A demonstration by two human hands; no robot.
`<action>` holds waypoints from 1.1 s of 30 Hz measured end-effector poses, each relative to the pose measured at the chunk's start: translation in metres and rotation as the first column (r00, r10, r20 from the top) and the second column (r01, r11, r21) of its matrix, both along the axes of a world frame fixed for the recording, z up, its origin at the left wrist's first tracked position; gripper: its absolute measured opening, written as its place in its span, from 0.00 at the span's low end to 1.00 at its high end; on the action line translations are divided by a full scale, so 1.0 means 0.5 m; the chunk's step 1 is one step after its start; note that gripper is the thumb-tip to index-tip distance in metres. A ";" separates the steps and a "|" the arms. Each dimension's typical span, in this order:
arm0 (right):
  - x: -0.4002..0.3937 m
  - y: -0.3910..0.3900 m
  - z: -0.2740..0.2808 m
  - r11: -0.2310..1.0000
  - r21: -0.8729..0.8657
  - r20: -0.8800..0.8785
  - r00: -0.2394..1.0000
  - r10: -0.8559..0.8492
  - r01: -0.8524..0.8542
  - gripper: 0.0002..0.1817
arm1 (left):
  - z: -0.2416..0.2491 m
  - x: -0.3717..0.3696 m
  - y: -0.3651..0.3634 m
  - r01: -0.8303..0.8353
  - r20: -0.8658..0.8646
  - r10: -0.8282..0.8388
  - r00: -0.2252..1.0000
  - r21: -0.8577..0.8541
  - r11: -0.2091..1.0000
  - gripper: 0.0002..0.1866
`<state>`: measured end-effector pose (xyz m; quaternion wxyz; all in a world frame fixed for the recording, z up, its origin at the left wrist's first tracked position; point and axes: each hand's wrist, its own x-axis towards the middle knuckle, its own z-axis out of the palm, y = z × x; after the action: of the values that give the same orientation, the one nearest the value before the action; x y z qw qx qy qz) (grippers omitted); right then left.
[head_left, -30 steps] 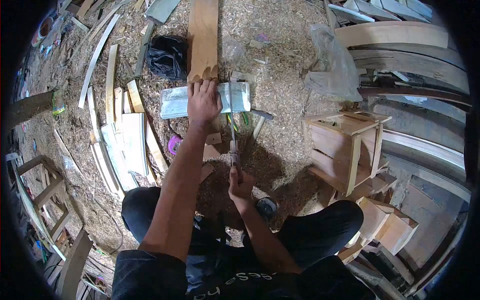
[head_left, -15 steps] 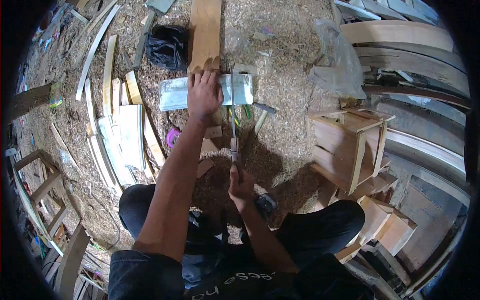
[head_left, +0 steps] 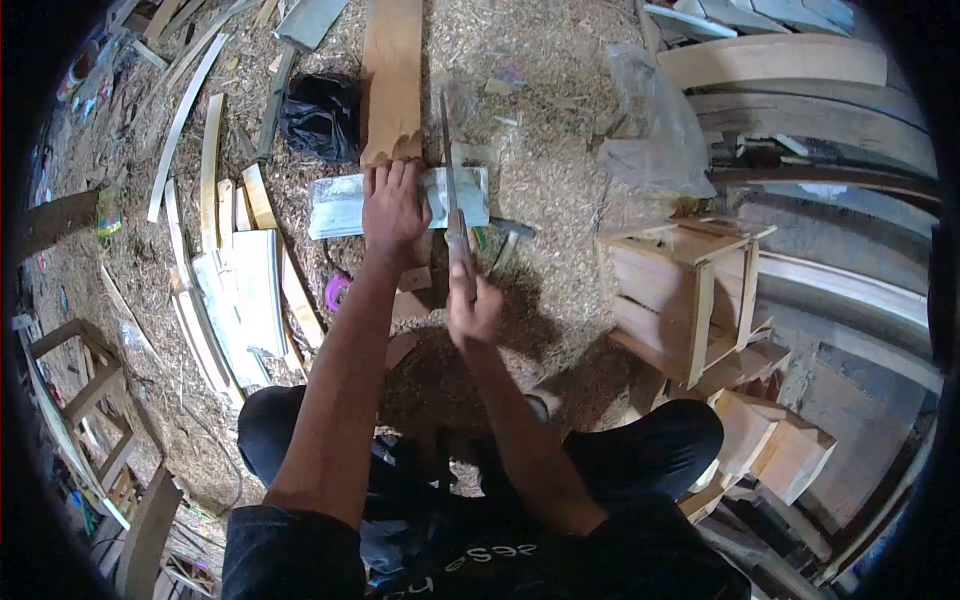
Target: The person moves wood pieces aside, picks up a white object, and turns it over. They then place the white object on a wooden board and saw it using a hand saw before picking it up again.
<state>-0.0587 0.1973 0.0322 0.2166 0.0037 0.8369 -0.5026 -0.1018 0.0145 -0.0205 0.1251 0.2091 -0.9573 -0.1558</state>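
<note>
My right hand point(head_left: 475, 310) is wrapped around the handle of a handsaw point(head_left: 450, 190). The saw blade points away from me and crosses the right part of a short pale block point(head_left: 338, 205). My left hand point(head_left: 397, 210) lies across that block, left of the blade, with fingers stretched forward. Its fingertips meet the near end of a long brown board point(head_left: 393, 85), which runs away from me. Whether the teeth are in the wood cannot be made out. Beside the block, a hammer-like tool point(head_left: 512, 228) rests on the ground, partly hidden.
Sawdust covers the ground. A purple tape roll point(head_left: 338, 292) and pale wood strips point(head_left: 258, 290) lie to the left, with a black bag point(head_left: 320, 117) beyond. A wooden box frame point(head_left: 665, 290), a clear plastic sheet point(head_left: 660, 130) and curved planks point(head_left: 780, 62) are on the right.
My right hand has pushed the saw forward, away from me, and the blade reaches farther past the block. My left hand stays on the block. The view has shifted slightly.
</note>
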 end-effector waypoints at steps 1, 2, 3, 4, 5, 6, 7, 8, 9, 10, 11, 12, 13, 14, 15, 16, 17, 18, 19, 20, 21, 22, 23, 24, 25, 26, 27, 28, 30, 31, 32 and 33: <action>0.029 0.003 0.031 0.999 -0.033 -0.002 1.000 0.004 -0.004 0.27 | -0.005 0.001 -0.001 0.010 -0.009 -0.010 1.000 0.018 1.000 0.26; 0.104 0.039 0.020 1.000 0.010 -0.051 0.999 0.018 -0.017 0.27 | -0.009 0.009 0.002 0.019 0.003 -0.019 1.000 0.018 1.000 0.26; 0.129 0.038 0.035 0.998 0.047 -0.109 0.993 0.041 -0.036 0.27 | -0.004 0.005 0.000 0.022 -0.010 -0.022 1.000 0.013 1.000 0.27; 0.117 0.031 0.026 0.998 0.036 -0.114 0.992 0.045 -0.042 0.27 | -0.002 -0.004 -0.006 0.016 -0.029 -0.016 0.999 0.004 1.000 0.27; 0.110 0.036 0.018 0.999 -0.043 -0.153 0.988 0.013 -0.020 0.26 | -0.004 -0.003 -0.007 0.026 -0.019 -0.026 0.999 -0.010 1.000 0.28; 0.108 0.043 0.047 0.995 -0.102 -0.168 0.985 -0.033 0.016 0.26 | 0.000 0.013 0.002 0.040 0.008 -0.040 0.999 0.008 0.999 0.28; 0.060 0.037 0.058 0.992 0.078 0.083 0.992 0.094 -0.100 0.19 | 0.005 0.015 0.003 0.034 -0.016 -0.034 0.999 0.019 0.999 0.27; 0.004 0.010 0.056 0.992 0.078 0.082 0.992 0.095 -0.101 0.19 | 0.005 -0.001 -0.004 0.022 -0.060 -0.021 0.998 0.017 1.000 0.27; -0.035 -0.009 0.056 0.988 0.078 0.122 0.985 0.125 -0.135 0.19 | 0.002 -0.001 -0.006 0.020 -0.089 -0.021 0.996 -0.016 1.000 0.28; -0.053 -0.018 0.059 0.984 0.073 0.157 0.976 0.151 -0.164 0.20 | 0.005 0.007 0.002 0.027 -0.086 -0.028 0.996 -0.012 1.000 0.28; -0.022 -0.009 0.049 0.990 0.066 -0.143 0.980 0.136 -0.128 0.20 | 0.012 0.002 0.002 0.016 -0.049 -0.015 0.999 0.003 1.000 0.28; 0.033 0.012 0.048 0.994 0.047 -0.428 0.897 0.111 -0.101 0.20 | 0.015 -0.004 -0.003 -0.001 -0.008 0.001 1.000 0.018 1.000 0.28; 0.067 0.029 0.089 0.991 -0.131 -0.102 0.995 -0.009 -0.005 0.20 | -0.005 -0.005 -0.005 -0.006 -0.041 0.004 0.999 -0.040 0.999 0.28; 0.058 0.028 0.088 0.991 -0.137 -0.100 0.995 -0.003 -0.010 0.20 | -0.004 -0.006 -0.011 -0.012 -0.040 0.010 0.999 -0.047 0.999 0.28; 0.049 0.028 0.086 0.998 -0.043 -0.010 0.999 0.035 -0.035 0.20 | 0.000 -0.006 -0.011 -0.005 -0.024 0.004 1.000 -0.020 1.000 0.28; 0.039 0.025 0.090 0.996 0.055 0.083 0.995 0.059 -0.064 0.21 | 0.006 -0.006 -0.006 0.006 -0.009 -0.006 1.000 0.013 1.000 0.28; -0.004 0.000 0.064 0.997 0.050 0.061 0.996 0.058 -0.061 0.21 | 0.012 -0.004 -0.002 0.007 -0.010 -0.007 1.000 0.016 1.000 0.28; -0.042 -0.028 0.046 0.997 0.044 0.038 0.998 0.054 -0.056 0.24 | 0.027 -0.004 -0.001 -0.002 0.053 -0.001 0.999 0.063 0.998 0.29; -0.031 -0.031 0.052 0.998 0.026 0.001 0.998 0.061 -0.061 0.24 | 0.038 -0.006 -0.002 -0.008 0.115 -0.004 0.993 0.108 0.994 0.30; -0.020 -0.029 0.063 0.997 0.009 -0.045 0.996 0.073 -0.073 0.23 | 0.035 -0.012 -0.003 -0.004 0.104 -0.008 0.995 0.109 0.994 0.30; 0.011 -0.006 0.077 0.997 0.011 -0.055 0.996 0.077 -0.077 0.23 | 0.025 -0.013 -0.003 -0.008 0.042 0.005 0.999 0.074 0.997 0.28; 0.066 0.028 0.096 0.999 -0.036 -0.031 0.999 0.022 -0.023 0.24 | 0.013 -0.007 -0.001 -0.014 -0.011 0.014 1.000 0.040 0.999 0.26; 0.088 0.040 0.102 0.995 -0.091 -0.007 1.000 -0.028 0.028 0.24 | 0.003 -0.005 -0.003 -0.009 -0.014 0.009 1.000 0.000 1.000 0.27; 0.067 0.025 0.096 0.995 -0.097 -0.008 1.000 -0.025 0.025 0.24 | 0.005 -0.009 -0.011 -0.012 -0.015 0.012 1.000 -0.006 1.000 0.27; 0.036 0.004 0.089 0.993 -0.120 -0.103 0.994 -0.027 0.015 0.24 | 0.009 -0.005 -0.010 -0.006 0.037 0.005 0.999 0.027 1.000 0.27; 0.000 -0.014 0.077 0.990 -0.139 -0.201 0.979 -0.024 -0.005 0.25 | 0.012 -0.002 -0.005 -0.009 0.085 0.004 0.996 0.063 0.998 0.28; -0.033 -0.025 0.044 0.999 0.035 -0.066 0.997 0.031 -0.029 0.25 | 0.015 -0.005 -0.006 0.000 0.086 -0.005 0.996 0.067 0.998 0.28; -0.050 -0.054 0.036 1.000 -0.008 -0.032 0.999 -0.011 0.010 0.28 | 0.012 0.002 -0.001 0.002 0.089 -0.009 0.996 0.072 0.997 0.28; -0.011 -0.028 0.036 1.000 -0.014 -0.078 0.997 0.003 -0.004 0.29 | 0.009 -0.005 -0.001 -0.021 0.080 0.018 0.997 0.040 0.999 0.28; 0.026 -0.005 0.058 1.000 -0.013 -0.078 0.997 0.007 -0.008 0.29 | 0.019 -0.008 -0.001 -0.015 0.037 0.013 0.999 0.031 0.999 0.27; 0.071 0.023 0.087 0.994 -0.103 -0.073 0.996 -0.043 0.036 0.27 | 0.017 -0.006 0.000 -0.019 0.040 0.018 0.999 0.029 0.999 0.27; 0.083 0.033 0.097 0.977 -0.200 -0.068 0.994 -0.086 0.071 0.26 | 0.009 -0.010 -0.003 -0.021 0.019 0.020 1.000 0.030 0.999 0.27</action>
<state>-0.0172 0.2136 0.0805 0.1637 -0.0038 0.7898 -0.5911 -0.1068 0.0128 -0.0161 0.1143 0.2224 -0.9537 -0.1672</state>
